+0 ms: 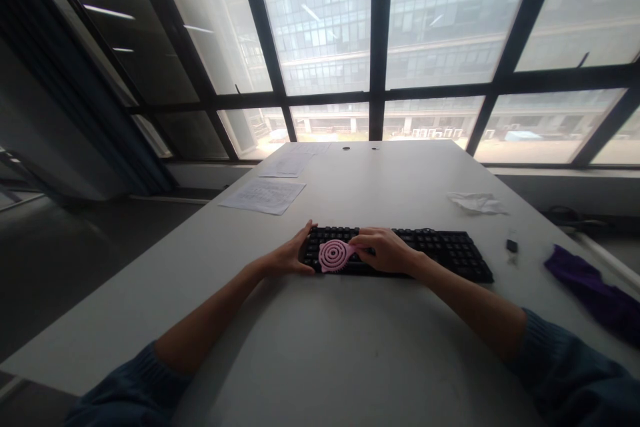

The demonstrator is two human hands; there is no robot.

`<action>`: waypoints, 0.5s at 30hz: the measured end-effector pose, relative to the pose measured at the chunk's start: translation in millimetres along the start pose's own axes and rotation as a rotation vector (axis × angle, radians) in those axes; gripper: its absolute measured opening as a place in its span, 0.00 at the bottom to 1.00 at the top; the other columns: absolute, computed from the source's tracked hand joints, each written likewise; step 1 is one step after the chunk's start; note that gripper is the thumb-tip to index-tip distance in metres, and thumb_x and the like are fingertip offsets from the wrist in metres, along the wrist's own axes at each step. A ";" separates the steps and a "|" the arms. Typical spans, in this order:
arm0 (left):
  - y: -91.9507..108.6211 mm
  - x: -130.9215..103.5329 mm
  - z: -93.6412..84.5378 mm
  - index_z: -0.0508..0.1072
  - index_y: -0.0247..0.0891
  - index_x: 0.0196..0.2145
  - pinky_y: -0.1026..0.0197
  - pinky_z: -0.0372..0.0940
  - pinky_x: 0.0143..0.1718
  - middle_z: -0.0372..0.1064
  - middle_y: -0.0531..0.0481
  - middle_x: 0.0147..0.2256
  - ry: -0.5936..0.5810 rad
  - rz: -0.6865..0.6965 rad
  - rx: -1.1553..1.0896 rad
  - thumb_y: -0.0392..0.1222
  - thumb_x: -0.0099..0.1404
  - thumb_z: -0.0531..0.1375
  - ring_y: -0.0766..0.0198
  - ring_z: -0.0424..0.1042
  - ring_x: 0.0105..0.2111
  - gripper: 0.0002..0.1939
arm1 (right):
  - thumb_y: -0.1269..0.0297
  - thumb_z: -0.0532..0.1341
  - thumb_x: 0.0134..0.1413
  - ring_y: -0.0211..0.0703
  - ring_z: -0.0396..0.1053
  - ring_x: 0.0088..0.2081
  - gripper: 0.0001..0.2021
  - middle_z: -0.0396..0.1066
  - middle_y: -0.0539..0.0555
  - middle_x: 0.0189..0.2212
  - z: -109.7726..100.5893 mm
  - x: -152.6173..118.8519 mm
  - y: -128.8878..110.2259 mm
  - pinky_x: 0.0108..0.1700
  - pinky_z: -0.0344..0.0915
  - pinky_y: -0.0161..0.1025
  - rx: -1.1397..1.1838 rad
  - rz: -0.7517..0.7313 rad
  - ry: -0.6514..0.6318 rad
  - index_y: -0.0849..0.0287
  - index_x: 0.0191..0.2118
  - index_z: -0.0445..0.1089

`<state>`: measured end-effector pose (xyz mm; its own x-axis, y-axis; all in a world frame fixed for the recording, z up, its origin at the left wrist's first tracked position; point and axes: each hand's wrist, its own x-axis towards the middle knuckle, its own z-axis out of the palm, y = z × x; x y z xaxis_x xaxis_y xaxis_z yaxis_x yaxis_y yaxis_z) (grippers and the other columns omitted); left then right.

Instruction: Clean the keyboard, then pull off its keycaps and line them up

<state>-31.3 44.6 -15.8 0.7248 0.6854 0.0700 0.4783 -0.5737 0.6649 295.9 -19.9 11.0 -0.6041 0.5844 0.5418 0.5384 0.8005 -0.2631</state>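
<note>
A black keyboard [450, 255] lies flat across the white table in front of me. My left hand [291, 255] grips its left end, fingers at the far edge and thumb at the near edge. In my right hand [383, 249] is the short handle of a pink hairbrush [333, 255], whose round head has concentric open rings. The brush head lies over the keys at the left part of the keyboard, bristles showing along its lower rim. My right hand and forearm cover the middle keys.
Printed sheets of paper [265, 195] lie at the left of the white table [320, 347]. Toward the right are a crumpled white tissue [477, 203], a small dark object [512, 246] and a purple cloth [590, 287] at the table's edge. Large windows [325, 27] stand behind the table.
</note>
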 end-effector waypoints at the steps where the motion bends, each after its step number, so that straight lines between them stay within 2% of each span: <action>1: -0.7 0.0 0.2 0.25 0.40 0.71 0.37 0.35 0.68 0.31 0.32 0.71 0.001 0.001 -0.004 0.54 0.51 0.72 0.40 0.35 0.70 0.69 | 0.71 0.60 0.59 0.40 0.71 0.34 0.10 0.75 0.54 0.34 -0.8 0.1 0.2 0.36 0.63 0.34 -0.001 -0.002 0.001 0.56 0.44 0.76; 15: 0.5 0.1 -0.9 0.25 0.40 0.71 0.38 0.36 0.69 0.31 0.32 0.71 -0.009 -0.006 0.011 0.54 0.52 0.72 0.41 0.35 0.70 0.69 | 0.70 0.59 0.62 0.41 0.70 0.36 0.11 0.74 0.54 0.34 -1.8 0.2 2.8 0.38 0.63 0.35 0.022 -0.017 -0.019 0.55 0.47 0.75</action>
<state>-31.4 44.9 -14.9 0.7262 0.6849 0.0598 0.4881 -0.5748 0.6568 298.3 -17.8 11.8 -0.6242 0.5728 0.5313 0.5148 0.8131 -0.2719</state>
